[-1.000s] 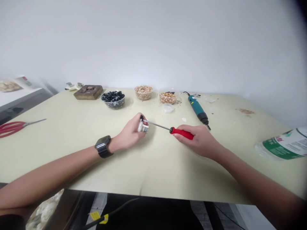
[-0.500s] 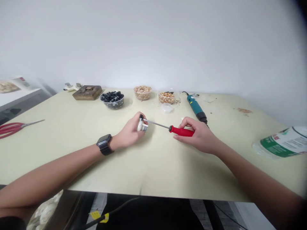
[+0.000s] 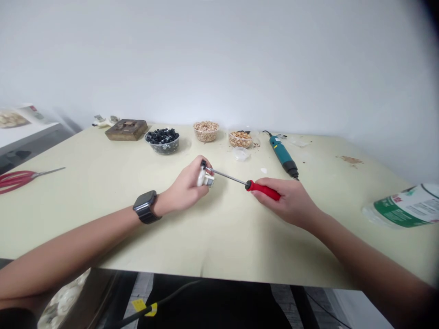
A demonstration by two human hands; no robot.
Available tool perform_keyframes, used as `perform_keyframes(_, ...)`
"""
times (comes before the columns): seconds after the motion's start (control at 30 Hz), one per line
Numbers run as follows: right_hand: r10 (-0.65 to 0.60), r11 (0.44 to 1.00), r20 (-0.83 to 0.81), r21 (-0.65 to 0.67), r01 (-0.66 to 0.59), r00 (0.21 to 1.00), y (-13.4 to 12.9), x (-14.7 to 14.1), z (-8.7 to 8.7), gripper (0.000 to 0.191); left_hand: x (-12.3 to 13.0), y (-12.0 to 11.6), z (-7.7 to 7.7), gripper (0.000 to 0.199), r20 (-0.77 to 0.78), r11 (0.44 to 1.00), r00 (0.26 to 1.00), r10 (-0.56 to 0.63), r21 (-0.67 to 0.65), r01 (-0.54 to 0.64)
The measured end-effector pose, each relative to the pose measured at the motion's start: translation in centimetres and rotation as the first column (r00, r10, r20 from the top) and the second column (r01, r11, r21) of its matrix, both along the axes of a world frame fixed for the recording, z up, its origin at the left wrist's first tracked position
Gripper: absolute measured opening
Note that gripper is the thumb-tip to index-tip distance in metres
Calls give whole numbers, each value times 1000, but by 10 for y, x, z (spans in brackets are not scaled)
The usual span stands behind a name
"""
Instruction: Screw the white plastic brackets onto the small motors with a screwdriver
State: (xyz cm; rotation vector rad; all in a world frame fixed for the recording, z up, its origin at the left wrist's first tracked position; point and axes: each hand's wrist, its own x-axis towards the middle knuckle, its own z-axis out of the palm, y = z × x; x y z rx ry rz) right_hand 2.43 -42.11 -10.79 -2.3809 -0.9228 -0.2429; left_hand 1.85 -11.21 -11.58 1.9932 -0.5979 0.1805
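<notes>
My left hand [image 3: 185, 186], with a watch [image 3: 147, 206] on its wrist, is closed around a small white plastic part [image 3: 205, 179] with a black piece at its top and a grey block at its side. Its exact kind is unclear, and my fingers hide some of it. The red handle of a screwdriver [image 3: 264, 189] lies in the grip of my right hand [image 3: 291, 199]. Its metal shaft points left, slightly upward, and the tip meets the white part near the black piece. Both hands are above the pale table [image 3: 219, 246].
Toward the back stand a dark metal block [image 3: 126, 130], a bowl of black pieces [image 3: 163, 141] and two tubs of small tan pieces [image 3: 206, 131]. A teal power tool [image 3: 283, 155] lies right of them. Red scissors [image 3: 25, 178] lie left; a plastic jar [image 3: 406, 206] lies right.
My right fingers have wrapped more fully around the screwdriver handle, whose end has dipped a little. The screwdriver tip stays at the white part in my left hand.
</notes>
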Motion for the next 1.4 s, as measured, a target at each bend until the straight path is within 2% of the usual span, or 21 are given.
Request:
perform_keyframes(0.13,-6,999,-289,-40,-5,957,-6,8,9,32,3,2,-5,35,97,977,995,-30,214,8)
perform_keyframes(0.33,0,1000,-645,21,17,764,-4,15,9,44,1,2,-7,35,139,970,989,-43,242,8)
perform_keyframes(0.47,55,998,-727,70,-6,684,-2,13,11,49,1,2,-7,35,185,966,982,-43,260,-7)
perform_keyframes(0.57,36,999,-733,48,-1,679,-2,13,11,45,5,3,-11,36,160,965,987,-31,262,-12)
perform_keyframes(0.7,-32,996,-649,47,82,760,-4,12,6,41,10,3,-14,34,85,978,996,-19,208,1)
perform_keyframes(0.77,-79,993,-540,30,114,838,-4,12,1,37,11,3,-13,33,57,986,998,-12,165,2)
perform_keyframes(0.8,-91,994,-430,12,106,898,-4,12,-1,32,11,3,-11,32,43,990,999,-10,143,4)
perform_keyframes(0.87,-77,996,-86,-54,73,993,-4,10,-6,24,10,2,-9,32,8,995,1000,-6,104,5)
perform_keyframes(0.93,-32,984,253,-159,74,967,-3,8,-9,24,10,2,-8,31,-33,997,999,-3,76,6)
perform_keyframes(1.03,9,950,526,-271,157,851,-2,5,-12,25,9,0,-10,29,-71,998,997,-8,66,13)
perform_keyframes(1.1,24,939,587,-292,184,809,-2,4,-13,25,8,0,-14,30,-70,997,997,-14,81,19)
perform_keyframes(1.17,38,943,588,-290,166,808,-2,4,-14,26,8,-1,-18,31,-63,996,998,-7,92,13)
perform_keyframes(1.27,43,955,517,-273,117,855,-4,5,-15,27,6,-2,-22,32,-66,995,998,15,103,-8)
perform_keyframes(1.4,19,971,339,-230,63,941,-5,6,-16,28,4,-4,-23,31,-34,991,999,37,126,-33)
